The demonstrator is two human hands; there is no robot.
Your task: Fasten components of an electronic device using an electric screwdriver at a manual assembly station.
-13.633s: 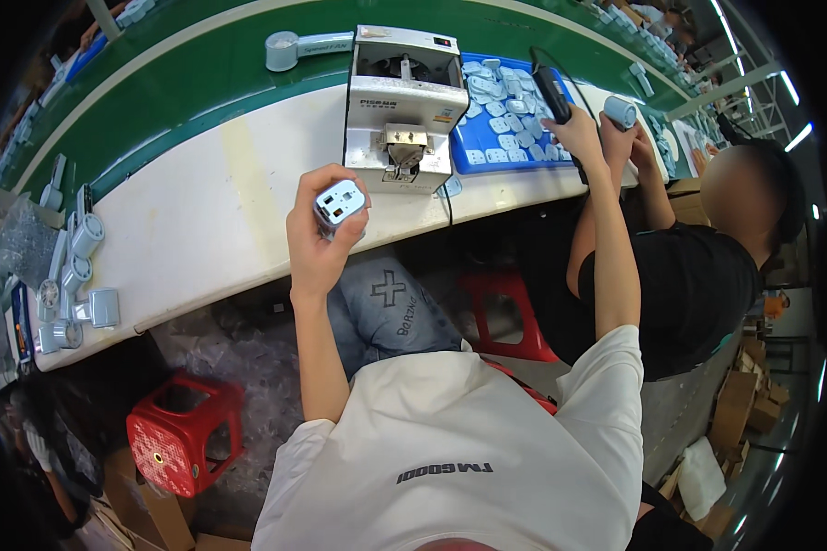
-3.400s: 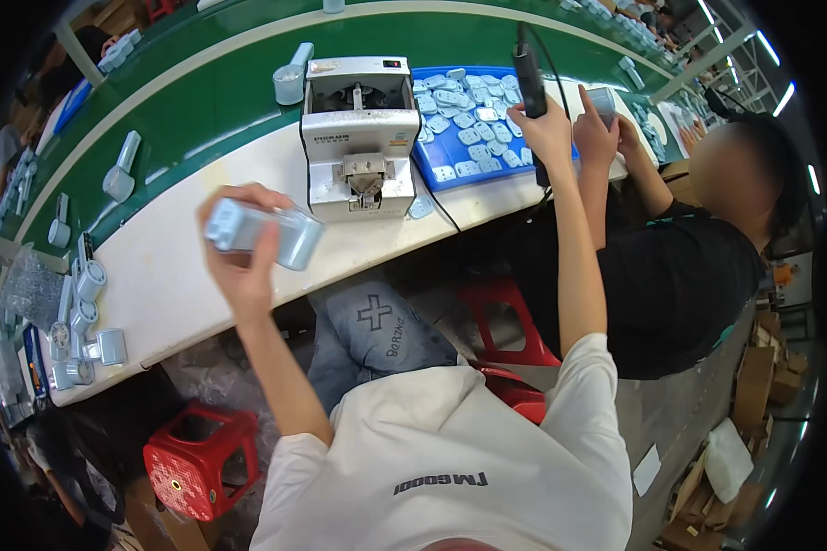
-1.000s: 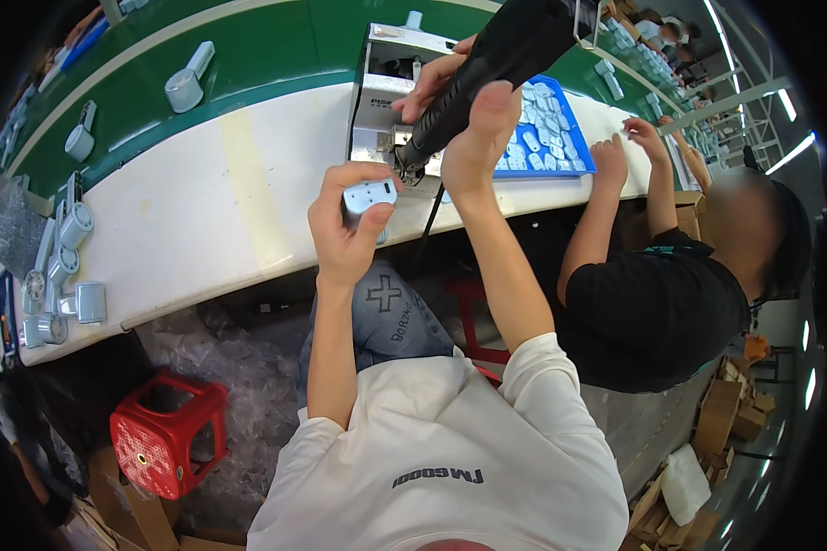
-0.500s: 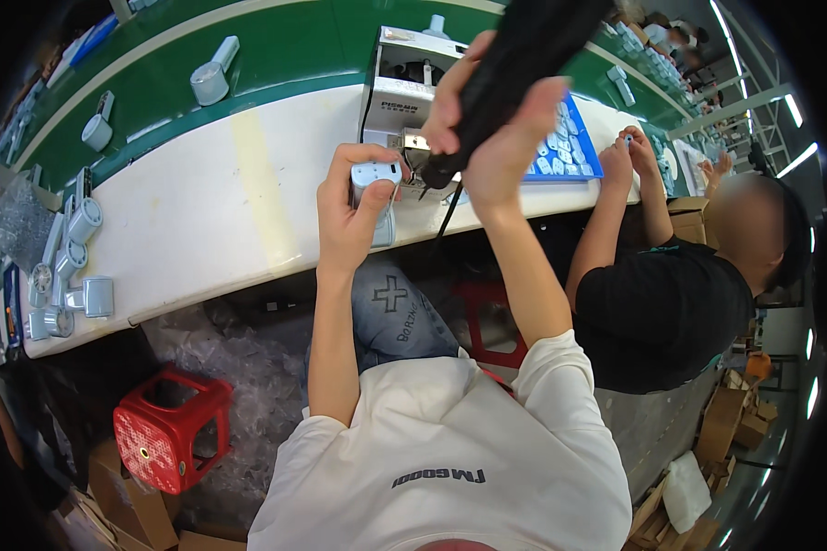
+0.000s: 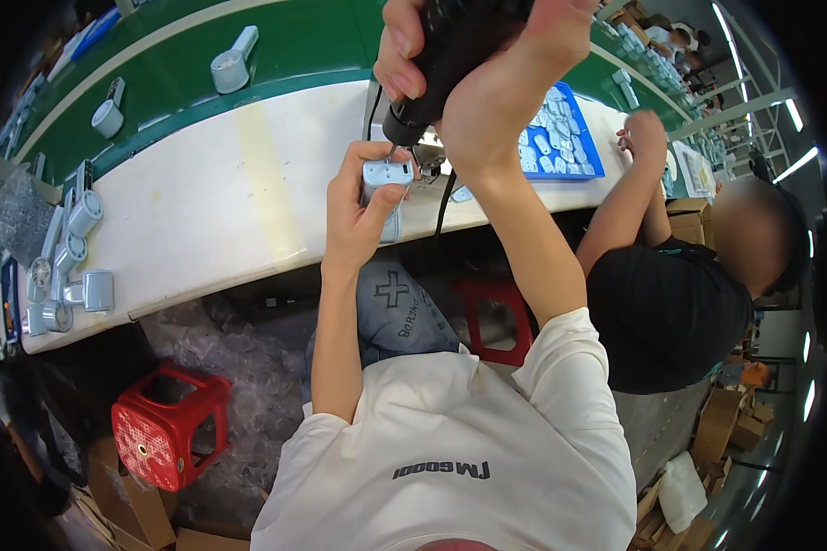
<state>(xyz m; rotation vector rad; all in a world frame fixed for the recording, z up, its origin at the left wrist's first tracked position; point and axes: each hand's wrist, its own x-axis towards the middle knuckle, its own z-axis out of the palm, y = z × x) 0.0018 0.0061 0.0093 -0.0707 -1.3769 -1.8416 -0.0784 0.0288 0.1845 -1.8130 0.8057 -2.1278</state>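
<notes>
My left hand (image 5: pixel 351 216) is wrapped round a light blue plastic housing (image 5: pixel 386 174), its end face with small holes and a dark slot turned up. Below the fingers a wider light blue part shows by the table edge. A black electric screwdriver (image 5: pixel 450 60) is gripped in my right hand (image 5: pixel 501 110), tilted so its bit points down. The bit meets the far left part of the housing's end face, or sits just above it; I cannot tell which. A dark cord hangs beside the screwdriver.
Several light blue handheld devices (image 5: pixel 84 216) lie at the table's left end. Others ride the green conveyor (image 5: pixel 312 41) beyond. A blue tray (image 5: pixel 600 165) of small light blue parts stands to the right, near a co-worker (image 5: pixel 675 312). A red stool (image 5: pixel 156 450) stands lower left.
The screwdriver has come down and left, bringing its bit to the housing. My left hand shifted slightly right. Devices on the conveyor moved right, and the co-worker's hands shifted.
</notes>
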